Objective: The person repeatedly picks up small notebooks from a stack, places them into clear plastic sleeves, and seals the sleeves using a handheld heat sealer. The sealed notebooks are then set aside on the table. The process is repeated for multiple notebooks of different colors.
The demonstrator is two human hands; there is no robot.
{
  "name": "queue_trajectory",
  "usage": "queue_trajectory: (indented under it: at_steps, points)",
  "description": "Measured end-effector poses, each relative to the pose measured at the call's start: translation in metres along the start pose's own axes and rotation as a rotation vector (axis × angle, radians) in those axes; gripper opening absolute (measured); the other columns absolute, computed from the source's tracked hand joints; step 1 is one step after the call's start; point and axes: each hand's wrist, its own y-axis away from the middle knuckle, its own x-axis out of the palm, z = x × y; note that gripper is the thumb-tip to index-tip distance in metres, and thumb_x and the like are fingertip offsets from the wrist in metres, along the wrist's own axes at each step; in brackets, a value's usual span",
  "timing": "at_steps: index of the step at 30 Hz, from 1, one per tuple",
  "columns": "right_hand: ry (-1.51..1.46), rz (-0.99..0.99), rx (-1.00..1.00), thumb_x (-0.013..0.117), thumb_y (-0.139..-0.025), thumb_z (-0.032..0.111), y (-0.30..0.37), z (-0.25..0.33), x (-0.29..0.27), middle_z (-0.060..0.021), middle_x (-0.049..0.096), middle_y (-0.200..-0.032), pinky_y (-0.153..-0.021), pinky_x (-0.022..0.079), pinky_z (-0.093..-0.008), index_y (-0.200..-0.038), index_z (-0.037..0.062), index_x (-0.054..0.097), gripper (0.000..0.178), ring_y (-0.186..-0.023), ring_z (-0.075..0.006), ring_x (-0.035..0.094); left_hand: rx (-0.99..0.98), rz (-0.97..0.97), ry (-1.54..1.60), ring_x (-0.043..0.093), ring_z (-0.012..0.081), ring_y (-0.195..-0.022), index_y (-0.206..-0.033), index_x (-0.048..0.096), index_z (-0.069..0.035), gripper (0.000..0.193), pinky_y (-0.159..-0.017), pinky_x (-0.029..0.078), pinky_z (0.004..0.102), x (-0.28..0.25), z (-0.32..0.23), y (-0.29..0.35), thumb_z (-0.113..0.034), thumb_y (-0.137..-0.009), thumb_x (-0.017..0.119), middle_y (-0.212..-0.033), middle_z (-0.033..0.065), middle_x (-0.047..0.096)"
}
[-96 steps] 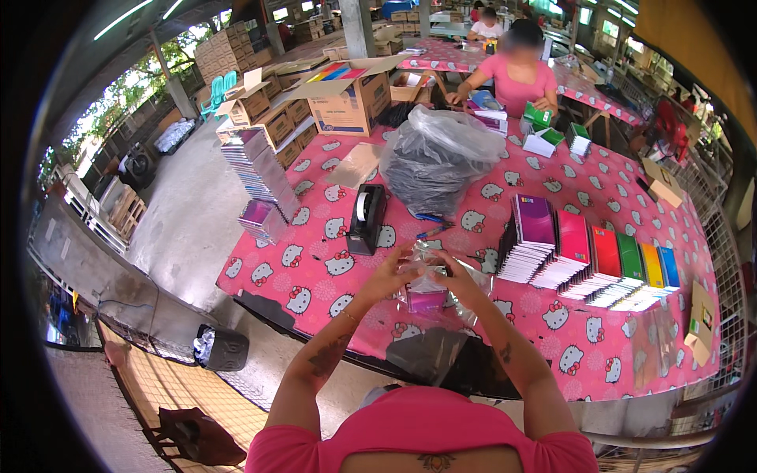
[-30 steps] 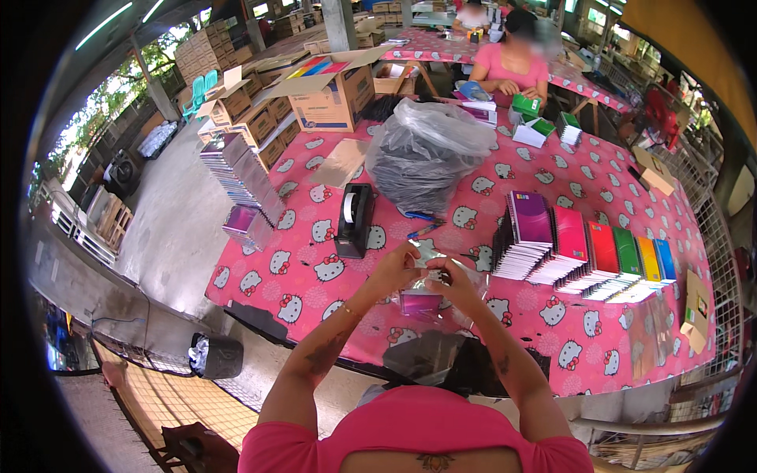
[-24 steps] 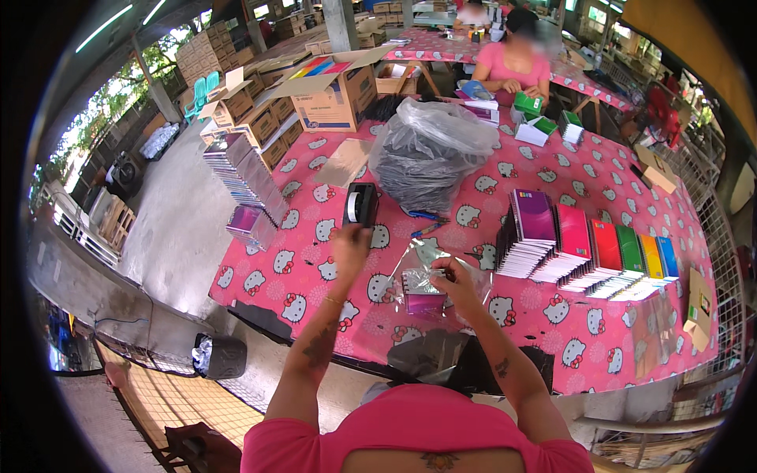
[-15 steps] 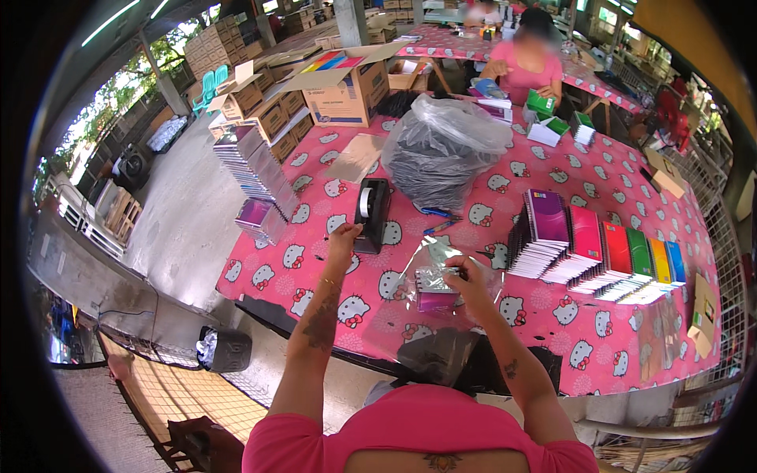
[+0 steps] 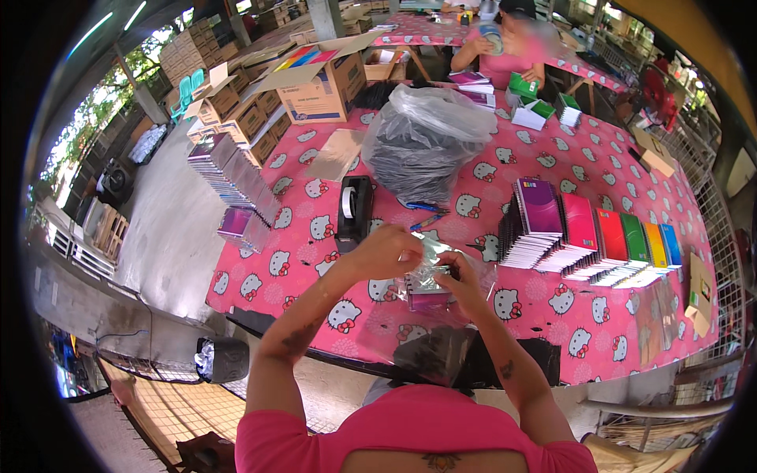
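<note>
In front of me a purple notebook [image 5: 426,301] lies inside a clear plastic bag [image 5: 431,264], whose shiny film catches the light. My right hand [image 5: 460,277] pinches the film at the notebook's right side. Over the bag's upper left part, my left hand [image 5: 388,252] is closed with its fingertips together; whatever is between them is too small to make out. Just beyond the left hand stands a black tape dispenser [image 5: 354,213] with a roll of tape in it. Blue pens [image 5: 426,208] lie past the bag.
Spiral notebooks [image 5: 579,229] stand in coloured rows at the right. A stack of wrapped notebooks [image 5: 233,177] rises at the left edge. Beyond the dispenser sit a big plastic sack of black pieces [image 5: 426,146] and a cardboard box [image 5: 323,94]. A co-worker [image 5: 505,59] handles things across the table.
My left hand has moved from the tape dispenser rightward to the plastic bag. The right hand stays on the film. Across the table, the co-worker has raised a round object.
</note>
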Motion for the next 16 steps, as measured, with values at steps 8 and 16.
queue_trajectory:
  at_steps: [8,16]
  points:
    - [-0.009,0.05,-0.012,0.069,-0.088,0.005,0.0,0.001,-0.003,-0.0044,0.053,-0.115,-0.087,0.048,-0.027,-0.132,0.0076,0.048,0.048,-0.102,-0.0124,0.054,-0.457,0.787,0.785,0.058,0.0112,-0.094,-0.103,0.065,-0.002,0.035,-0.08,0.046,0.0288,0.065,0.091,-0.037,-0.034,-0.092,0.071,-0.098,0.0018,0.066]
    - [-0.089,-0.01,-0.153,0.07,-0.094,0.016,-0.007,-0.038,-0.014,-0.0032,0.053,-0.126,-0.093,0.046,-0.0288,-0.139,0.0122,0.044,0.052,-0.109,-0.0122,0.052,-0.634,0.096,0.24,0.065,0.0261,-0.112,-0.129,0.064,-0.007,0.043,-0.092,0.049,0.0307,0.051,0.012,-0.025,-0.035,-0.097,0.064,-0.123,0.0149,0.068]
